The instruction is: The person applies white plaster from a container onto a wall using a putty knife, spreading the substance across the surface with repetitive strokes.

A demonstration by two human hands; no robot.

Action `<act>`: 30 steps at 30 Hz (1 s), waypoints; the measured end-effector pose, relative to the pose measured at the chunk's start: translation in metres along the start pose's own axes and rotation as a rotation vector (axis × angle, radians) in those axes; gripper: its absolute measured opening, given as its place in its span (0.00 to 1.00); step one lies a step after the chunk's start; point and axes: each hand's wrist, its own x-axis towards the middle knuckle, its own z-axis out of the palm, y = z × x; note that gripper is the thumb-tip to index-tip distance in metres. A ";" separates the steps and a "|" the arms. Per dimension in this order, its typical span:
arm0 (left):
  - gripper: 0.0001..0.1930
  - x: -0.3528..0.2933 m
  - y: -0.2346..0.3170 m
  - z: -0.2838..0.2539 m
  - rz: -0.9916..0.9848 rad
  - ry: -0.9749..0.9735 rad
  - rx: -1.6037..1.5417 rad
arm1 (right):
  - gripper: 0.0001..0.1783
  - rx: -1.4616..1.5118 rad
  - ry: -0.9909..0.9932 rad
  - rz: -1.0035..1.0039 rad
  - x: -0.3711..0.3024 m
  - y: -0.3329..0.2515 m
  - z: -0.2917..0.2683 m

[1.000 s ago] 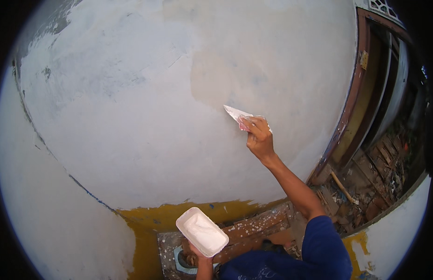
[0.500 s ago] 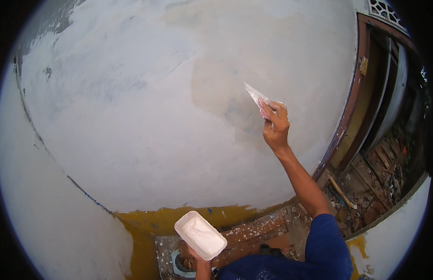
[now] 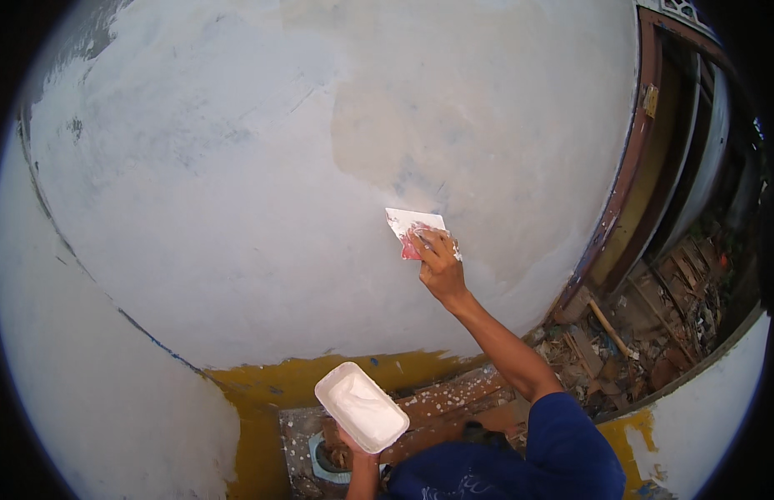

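Observation:
A flat putty scraper [image 3: 413, 227], red and smeared with white, is gripped in my right hand [image 3: 439, 258], its straight edge up against the wall [image 3: 262, 217]. Grey-white filler coats much of that wall, with a darker, beige patch [image 3: 420, 125] above and right of the scraper. Low in front of me, my left hand [image 3: 358, 442] supports a white rectangular tub [image 3: 324, 393] from beneath; most of its fingers are hidden under it. White paste [image 3: 363, 407] lies inside the tub.
A mustard-yellow band [image 3: 299, 379] runs along the wall's foot. At right stands a brown door frame [image 3: 633, 167], with wood scraps and rubble [image 3: 678, 325] beyond, including a pale stick [image 3: 609, 327]. Below the tub is a light-blue squat-toilet-like basin [image 3: 324, 468].
My right hand has moved down and left with the scraper, which has turned from edge-on to show its broad face. The tub has shifted slightly upward in view.

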 end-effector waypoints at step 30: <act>0.38 -0.013 0.006 -0.026 -0.007 0.092 -0.161 | 0.36 -0.020 -0.134 0.072 -0.052 0.004 0.010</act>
